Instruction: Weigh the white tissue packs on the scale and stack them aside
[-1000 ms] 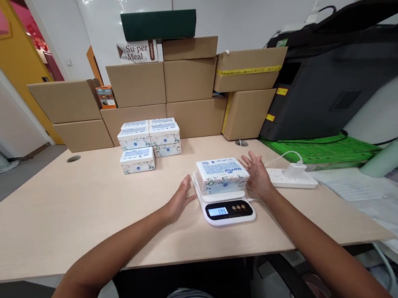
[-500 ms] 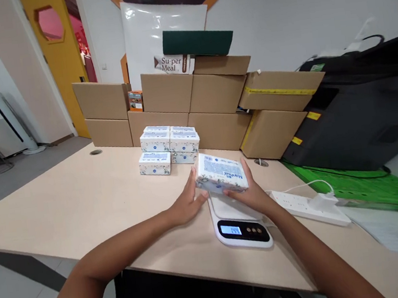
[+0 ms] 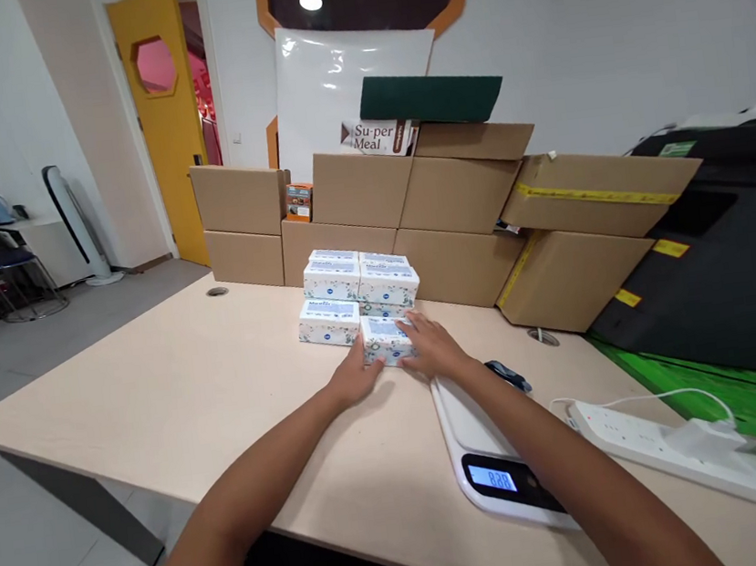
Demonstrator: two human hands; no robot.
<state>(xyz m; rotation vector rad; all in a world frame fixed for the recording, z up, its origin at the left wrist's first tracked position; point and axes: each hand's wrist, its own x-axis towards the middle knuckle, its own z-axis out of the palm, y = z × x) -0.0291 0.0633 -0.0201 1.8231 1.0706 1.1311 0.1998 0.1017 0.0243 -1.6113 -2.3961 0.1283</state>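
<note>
Both hands grip one tissue pack (image 3: 385,337), white with blue print and a leaf pattern, at the front right of a stack of like packs (image 3: 360,276). My left hand (image 3: 355,378) presses its left side. My right hand (image 3: 438,349) holds its right side, thumb at the front and fingers over the top edge. Another tissue pack (image 3: 328,322) lies directly left of it. Nearer to me stands a white kitchen scale (image 3: 459,438), its display lit and nothing seen on its plate; my right forearm covers part of it.
Cardboard boxes (image 3: 366,188) are stacked along the back of the table (image 3: 177,390). A white power strip (image 3: 667,449) with a plug and cable lies at the right. A dark crumpled item (image 3: 508,375) sits behind the scale. A large black machine (image 3: 701,280) stands at the far right.
Both hands have carried the tissue pack from above the scale forward and left, down beside the other packs. The scale's reading has changed. The view has shifted left.
</note>
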